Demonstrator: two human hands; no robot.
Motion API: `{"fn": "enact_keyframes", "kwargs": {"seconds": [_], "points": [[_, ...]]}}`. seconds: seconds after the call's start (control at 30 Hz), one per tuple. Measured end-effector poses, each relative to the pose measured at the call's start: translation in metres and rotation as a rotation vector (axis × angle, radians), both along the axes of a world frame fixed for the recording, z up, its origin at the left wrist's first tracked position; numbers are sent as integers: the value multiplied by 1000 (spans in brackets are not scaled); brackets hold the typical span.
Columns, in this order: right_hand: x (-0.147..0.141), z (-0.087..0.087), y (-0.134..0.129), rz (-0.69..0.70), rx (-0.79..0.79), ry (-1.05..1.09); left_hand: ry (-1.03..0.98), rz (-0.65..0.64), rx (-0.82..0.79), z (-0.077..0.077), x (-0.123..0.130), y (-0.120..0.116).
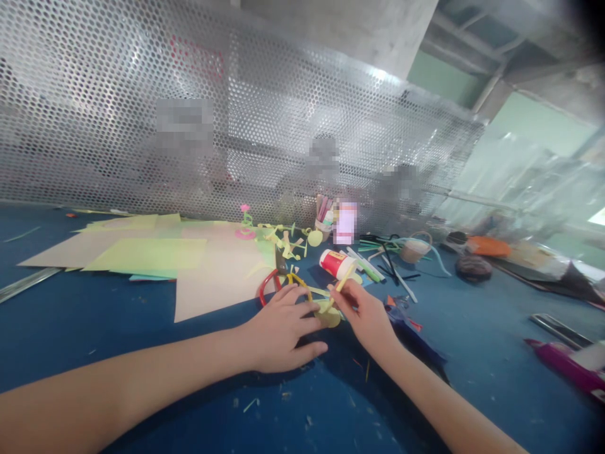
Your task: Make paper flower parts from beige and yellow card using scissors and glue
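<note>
My right hand [371,315] pinches a narrow yellow paper strip [347,277] between thumb and fingertips, with its free end pointing up. Below the strip, a round yellow paper piece [329,318] lies close to the blue table. My left hand [288,331] is palm down with fingers spread, its fingertips at the edge of the round piece; whether they press on it I cannot tell. Just beyond the left fingers are scissors with red and yellow handles [265,287], partly hidden by the hand. A white tub with a red label [336,263] lies tipped beyond my right hand.
Pale and yellow paper sheets [217,271] spread over the left of the table [189,403]. Curled yellow scraps [286,243] and a pink-and-green paper figure [246,222] stand farther back. A small basket [414,249] and a purple glue gun [564,366] are to the right. Perforated metal mesh [265,113] closes the back.
</note>
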State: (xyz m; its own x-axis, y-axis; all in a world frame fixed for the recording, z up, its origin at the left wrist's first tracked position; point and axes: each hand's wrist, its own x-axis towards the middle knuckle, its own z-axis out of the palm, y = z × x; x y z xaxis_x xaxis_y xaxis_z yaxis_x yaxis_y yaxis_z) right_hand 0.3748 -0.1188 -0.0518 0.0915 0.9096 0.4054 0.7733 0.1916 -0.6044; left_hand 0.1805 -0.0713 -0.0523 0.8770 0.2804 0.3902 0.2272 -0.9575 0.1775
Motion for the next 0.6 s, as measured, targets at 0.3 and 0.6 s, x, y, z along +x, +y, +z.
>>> {"fn": "enact_keyframes", "kwargs": {"seconds": [0.3, 0.6], "points": [[-2, 4, 0, -11, -20, -48, -2, -5, 1, 0, -1, -1], [1, 4, 2, -14, -60, 40, 22, 4, 1, 0, -2, -1]]}}
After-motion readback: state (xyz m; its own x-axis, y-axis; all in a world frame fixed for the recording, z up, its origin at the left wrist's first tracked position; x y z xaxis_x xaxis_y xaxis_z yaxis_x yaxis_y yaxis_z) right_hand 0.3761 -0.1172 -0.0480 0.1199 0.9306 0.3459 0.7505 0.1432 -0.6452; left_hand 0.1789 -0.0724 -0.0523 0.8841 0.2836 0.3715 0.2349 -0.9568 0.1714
